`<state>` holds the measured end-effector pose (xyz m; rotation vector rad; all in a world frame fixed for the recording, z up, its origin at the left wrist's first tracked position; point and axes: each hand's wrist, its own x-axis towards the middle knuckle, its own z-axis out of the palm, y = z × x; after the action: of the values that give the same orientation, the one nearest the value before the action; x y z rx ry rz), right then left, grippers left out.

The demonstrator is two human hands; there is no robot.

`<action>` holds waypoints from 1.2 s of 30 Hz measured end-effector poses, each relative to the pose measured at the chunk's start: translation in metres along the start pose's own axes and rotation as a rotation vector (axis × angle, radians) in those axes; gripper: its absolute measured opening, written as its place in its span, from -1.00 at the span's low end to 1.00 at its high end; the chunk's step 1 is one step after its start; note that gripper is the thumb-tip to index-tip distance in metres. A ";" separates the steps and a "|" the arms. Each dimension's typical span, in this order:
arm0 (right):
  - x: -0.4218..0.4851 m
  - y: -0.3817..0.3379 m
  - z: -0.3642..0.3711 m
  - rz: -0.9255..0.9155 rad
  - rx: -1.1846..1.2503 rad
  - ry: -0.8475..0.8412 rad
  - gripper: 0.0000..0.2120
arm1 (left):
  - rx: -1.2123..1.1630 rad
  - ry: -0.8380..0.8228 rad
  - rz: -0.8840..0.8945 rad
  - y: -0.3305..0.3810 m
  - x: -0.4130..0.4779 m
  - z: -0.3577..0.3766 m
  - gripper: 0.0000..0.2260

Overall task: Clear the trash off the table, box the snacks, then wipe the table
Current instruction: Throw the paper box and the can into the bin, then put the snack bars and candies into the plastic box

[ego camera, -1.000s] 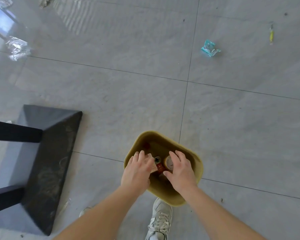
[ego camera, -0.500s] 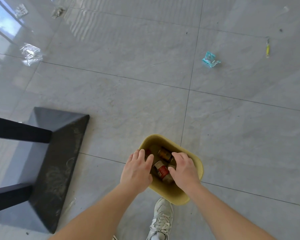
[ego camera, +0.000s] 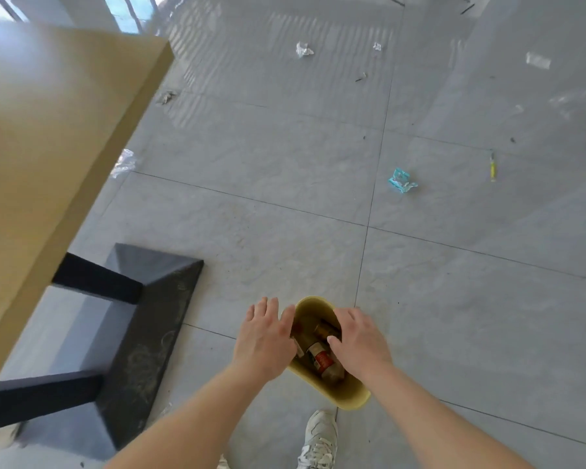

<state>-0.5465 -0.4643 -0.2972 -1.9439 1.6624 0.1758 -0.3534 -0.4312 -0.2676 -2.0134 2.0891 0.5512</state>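
Observation:
A yellow trash bin (ego camera: pixel 347 397) stands on the grey tile floor just ahead of my feet. Inside it lie a red-labelled can (ego camera: pixel 322 358) and a darker brown can (ego camera: pixel 325 330). My left hand (ego camera: pixel 264 340) hovers over the bin's left rim, fingers spread and holding nothing. My right hand (ego camera: pixel 357 341) hovers over the bin's right side, also open and empty. The wooden table top (ego camera: pixel 48 137) fills the upper left, blurred, with its edge toward me.
The table's black base (ego camera: pixel 142 319) and black legs sit left of the bin. Litter lies on the floor: a teal wrapper (ego camera: pixel 401 180), a yellow stick (ego camera: pixel 493 167), clear plastic (ego camera: pixel 124 162), white crumpled scraps (ego camera: pixel 303 49). My white shoe (ego camera: pixel 318 441) is below the bin.
Both hands let go of the cans, which now lie in the bin, and lifted apart above its rim. My view tilted up, bringing the table top into sight.

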 end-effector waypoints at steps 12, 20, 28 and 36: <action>-0.075 -0.118 -0.153 -0.234 -0.060 0.145 -0.54 | 0.049 0.242 -0.076 -0.024 -0.106 -0.163 -0.45; -0.090 -0.187 -0.210 -0.424 -0.138 0.170 -0.46 | 0.115 0.373 -0.180 -0.052 -0.161 -0.217 -0.43; -0.105 -0.261 -0.240 -0.622 -0.170 0.211 -0.46 | 0.043 0.473 -0.345 -0.087 -0.212 -0.256 -0.43; -0.117 -0.335 -0.243 -0.796 -0.198 0.214 -0.48 | 0.011 0.596 -0.521 -0.123 -0.266 -0.277 -0.44</action>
<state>-0.3193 -0.4618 0.0682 -2.6901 0.8882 -0.1891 -0.1819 -0.2952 0.0714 -2.8177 1.6606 -0.1753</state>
